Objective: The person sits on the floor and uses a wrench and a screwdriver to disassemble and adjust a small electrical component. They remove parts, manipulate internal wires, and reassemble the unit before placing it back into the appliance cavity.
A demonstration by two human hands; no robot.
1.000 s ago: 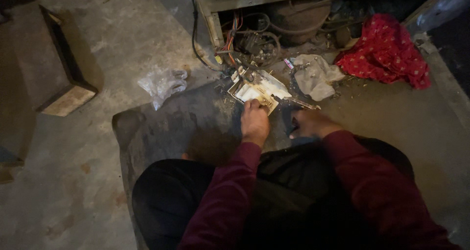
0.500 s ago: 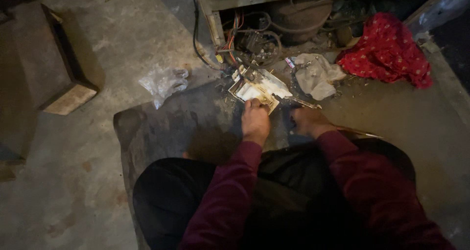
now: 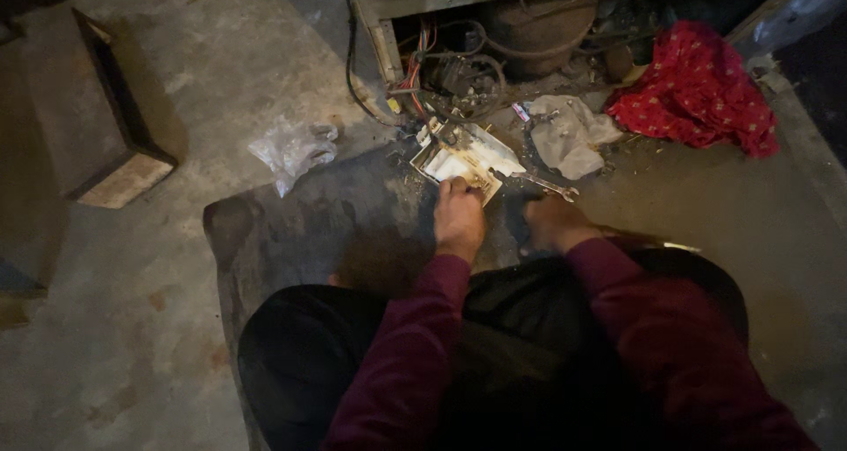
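Where the dark mat point(image 3: 300, 239) meets the open base of the appliance point(image 3: 494, 36), a white plastic component cover point(image 3: 468, 158) lies tilted, its long axis running from upper left to lower right. The left hand point(image 3: 459, 217) is nearer: its fingers curl onto the cover's near edge, pinching it. Just right, the right hand point(image 3: 554, 221) closes on the handle of a spanner point(image 3: 549, 184) that points up-left toward the cover. Beyond lie coloured wires point(image 3: 415, 71), a crumpled white rag point(image 3: 569, 133) and a red cloth point(image 3: 697, 93).
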